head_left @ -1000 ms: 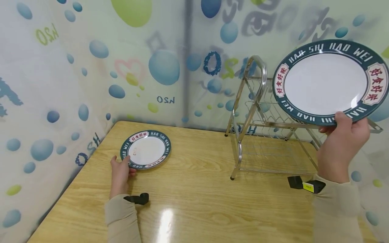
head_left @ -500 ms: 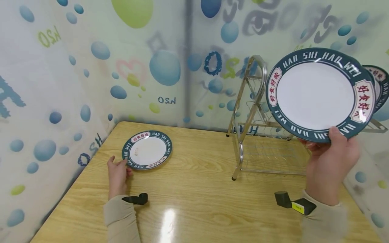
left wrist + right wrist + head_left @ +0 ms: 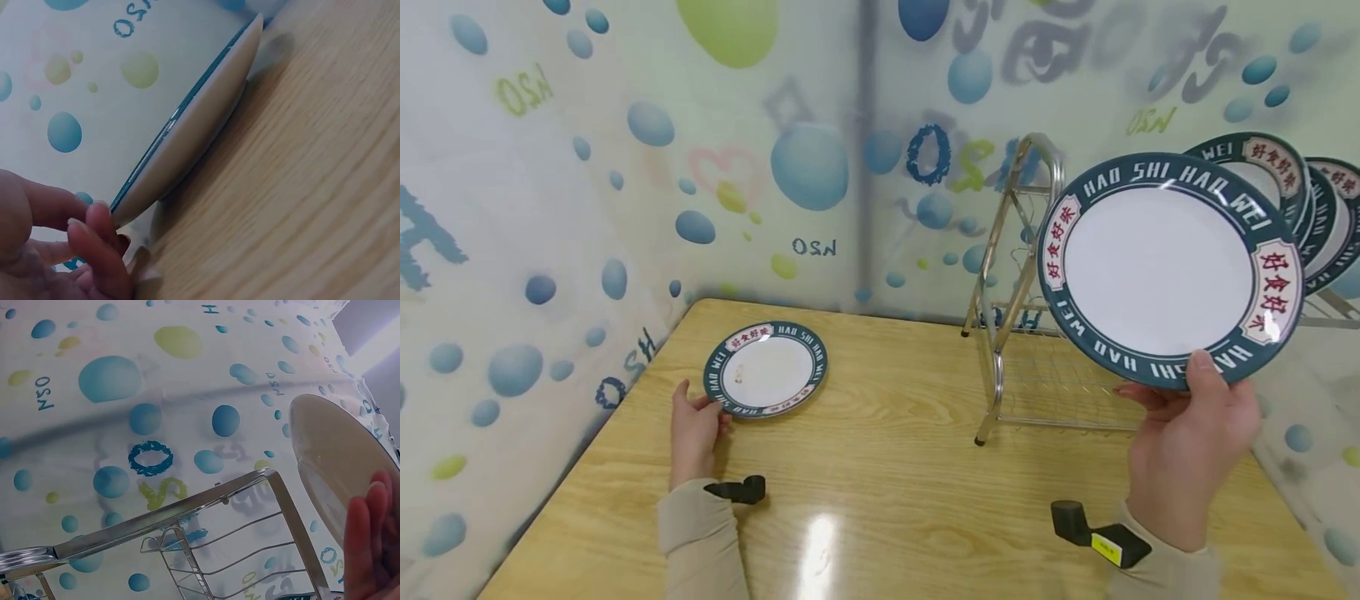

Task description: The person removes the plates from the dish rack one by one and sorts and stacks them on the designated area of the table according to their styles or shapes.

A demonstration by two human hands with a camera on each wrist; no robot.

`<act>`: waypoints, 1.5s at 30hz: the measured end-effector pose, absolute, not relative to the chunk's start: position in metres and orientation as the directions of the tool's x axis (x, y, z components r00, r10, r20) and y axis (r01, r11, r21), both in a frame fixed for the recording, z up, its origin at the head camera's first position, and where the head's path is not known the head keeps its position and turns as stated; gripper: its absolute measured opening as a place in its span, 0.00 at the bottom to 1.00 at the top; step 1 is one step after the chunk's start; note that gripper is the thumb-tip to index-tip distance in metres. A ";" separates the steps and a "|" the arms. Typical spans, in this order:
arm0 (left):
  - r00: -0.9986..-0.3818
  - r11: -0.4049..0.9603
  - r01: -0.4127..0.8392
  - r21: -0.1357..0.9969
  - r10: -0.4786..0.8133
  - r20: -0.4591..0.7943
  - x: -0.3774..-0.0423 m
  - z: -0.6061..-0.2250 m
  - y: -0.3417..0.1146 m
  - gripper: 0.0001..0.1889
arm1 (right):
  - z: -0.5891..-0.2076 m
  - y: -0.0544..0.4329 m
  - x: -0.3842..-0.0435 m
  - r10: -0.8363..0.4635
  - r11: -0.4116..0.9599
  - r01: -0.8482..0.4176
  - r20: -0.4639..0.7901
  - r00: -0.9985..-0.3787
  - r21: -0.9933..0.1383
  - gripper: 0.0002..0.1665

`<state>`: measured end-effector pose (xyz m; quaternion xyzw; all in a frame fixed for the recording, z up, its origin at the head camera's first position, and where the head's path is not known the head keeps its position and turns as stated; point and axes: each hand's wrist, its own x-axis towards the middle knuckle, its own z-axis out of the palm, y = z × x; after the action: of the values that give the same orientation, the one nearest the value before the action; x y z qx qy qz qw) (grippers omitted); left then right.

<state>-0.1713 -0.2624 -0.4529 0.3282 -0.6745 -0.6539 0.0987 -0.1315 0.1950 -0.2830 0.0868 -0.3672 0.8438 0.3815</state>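
Note:
My right hand (image 3: 1195, 450) holds a round white plate (image 3: 1157, 267) with a dark green lettered rim. The thumb lies on top of its lower edge and the fingers go underneath. This plate is held tilted in the air in front of a metal dish rack (image 3: 997, 375), apart from it. A matching plate (image 3: 767, 371) lies on the table at the left. My left hand (image 3: 695, 429) pinches that plate's near left rim, and the left wrist view shows curled fingers (image 3: 103, 256) at the edge. In the right wrist view the held plate's pale underside (image 3: 337, 456) shows.
Several more green-rimmed plates (image 3: 1341, 225) stand on the rack's upper tier, partly hidden by the held plate. The wooden table (image 3: 880, 500) meets a bubble-patterned sheet (image 3: 808, 275) at the back and left.
My right hand has come left and down with its plate, away from the rack. Plates behind it have come into view. The left hand and its plate have barely shifted.

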 end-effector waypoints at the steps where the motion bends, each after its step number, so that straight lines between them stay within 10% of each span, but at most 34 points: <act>1: -0.763 -0.060 -0.322 0.945 -0.574 -0.297 -0.172 -0.453 -0.262 0.38 | -0.284 0.194 -0.131 0.579 -0.441 -0.705 0.424 -0.696 -0.556 0.23; 24: -0.842 0.443 -0.457 0.772 -0.496 -0.214 -0.157 -0.438 -0.272 0.41 | -0.301 0.182 -0.132 0.486 -0.362 -0.694 0.509 -0.710 -0.622 0.19; 45: -0.992 0.578 -0.070 0.813 -0.125 0.004 -0.153 -0.357 -0.205 0.32 | -0.303 0.172 -0.133 0.438 -0.465 -0.600 0.420 -0.795 -0.651 0.19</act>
<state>-0.1530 -0.2050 -0.3575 0.0548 -0.8878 -0.4560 0.0305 -0.1334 0.1722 -0.3030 0.0971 -0.4174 0.8504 0.3052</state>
